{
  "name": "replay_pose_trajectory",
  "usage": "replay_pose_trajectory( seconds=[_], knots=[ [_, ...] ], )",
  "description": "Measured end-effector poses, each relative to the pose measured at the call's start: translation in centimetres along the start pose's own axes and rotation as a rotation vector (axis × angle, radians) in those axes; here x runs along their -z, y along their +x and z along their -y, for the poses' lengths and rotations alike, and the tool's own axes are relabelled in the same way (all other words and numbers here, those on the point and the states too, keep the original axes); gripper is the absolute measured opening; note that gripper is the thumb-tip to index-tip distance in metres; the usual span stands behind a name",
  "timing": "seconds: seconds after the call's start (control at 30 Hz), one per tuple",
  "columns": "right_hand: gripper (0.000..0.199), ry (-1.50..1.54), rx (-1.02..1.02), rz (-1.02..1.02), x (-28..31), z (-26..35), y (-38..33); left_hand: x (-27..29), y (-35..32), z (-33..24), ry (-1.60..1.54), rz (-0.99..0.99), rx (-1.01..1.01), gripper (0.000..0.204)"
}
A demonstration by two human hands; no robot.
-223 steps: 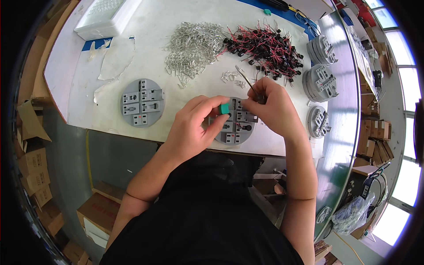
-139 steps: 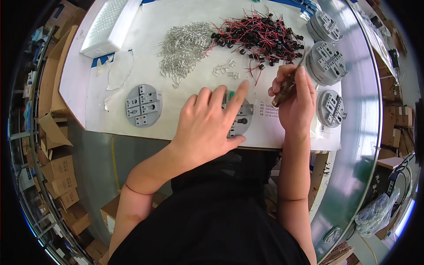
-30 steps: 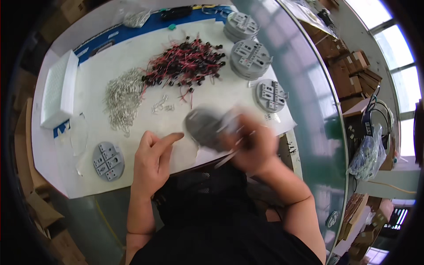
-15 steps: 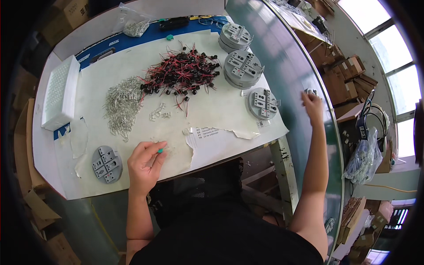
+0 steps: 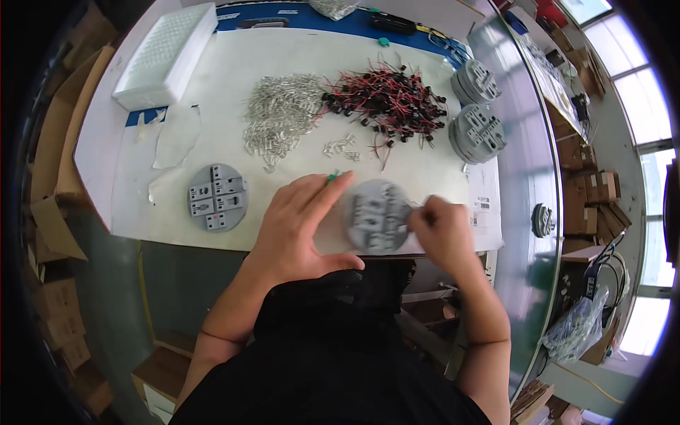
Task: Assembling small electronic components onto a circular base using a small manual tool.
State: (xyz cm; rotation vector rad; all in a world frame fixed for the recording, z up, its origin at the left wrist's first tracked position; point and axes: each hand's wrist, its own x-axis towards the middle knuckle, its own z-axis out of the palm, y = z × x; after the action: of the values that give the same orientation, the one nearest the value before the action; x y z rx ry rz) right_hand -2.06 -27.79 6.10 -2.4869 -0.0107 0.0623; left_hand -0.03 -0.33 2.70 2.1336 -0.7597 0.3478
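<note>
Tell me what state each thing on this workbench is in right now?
Left hand: flat beside the disc, green piece at fingertips.
Right hand: gripping the disc's edge.
Grey round disc: flat at the front, blurred.
Second grey disc: lying flat, untouched.
Red-and-black wired parts: loose heap.
Clear small parts: loose heap.
Disc stacks: piled.
White tray: lying flat.

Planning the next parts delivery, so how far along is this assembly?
Looks done: stacked grey round discs at the right. In hand: both hands, left hand and right hand, on a blurred grey disc. Left: another grey disc, the red-black wire pile and the clear-part pile.
</note>
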Motion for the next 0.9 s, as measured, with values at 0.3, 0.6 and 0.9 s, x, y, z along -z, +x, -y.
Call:
replay_pose_trajectory(
  seconds=[0.3, 0.6, 0.9],
  knots=[
    [0.015, -0.077, 0.267, -0.021, -0.8, 1.6, 10.7, 0.3, -1.3, 1.1, -0.034, 0.186, 0.086, 0.099],
    [0.018, -0.137, 0.32, 0.037, -0.5, -1.5, 10.8, -0.5, -1.1, 1.5, -0.084, 0.208, 0.114, 0.099],
    [0.015, 0.351, 0.151, -0.043, -0.5, -0.2, 5.6, -1.0, -0.8, 1.2, -0.164, 0.171, 0.112, 0.095]
  ],
)
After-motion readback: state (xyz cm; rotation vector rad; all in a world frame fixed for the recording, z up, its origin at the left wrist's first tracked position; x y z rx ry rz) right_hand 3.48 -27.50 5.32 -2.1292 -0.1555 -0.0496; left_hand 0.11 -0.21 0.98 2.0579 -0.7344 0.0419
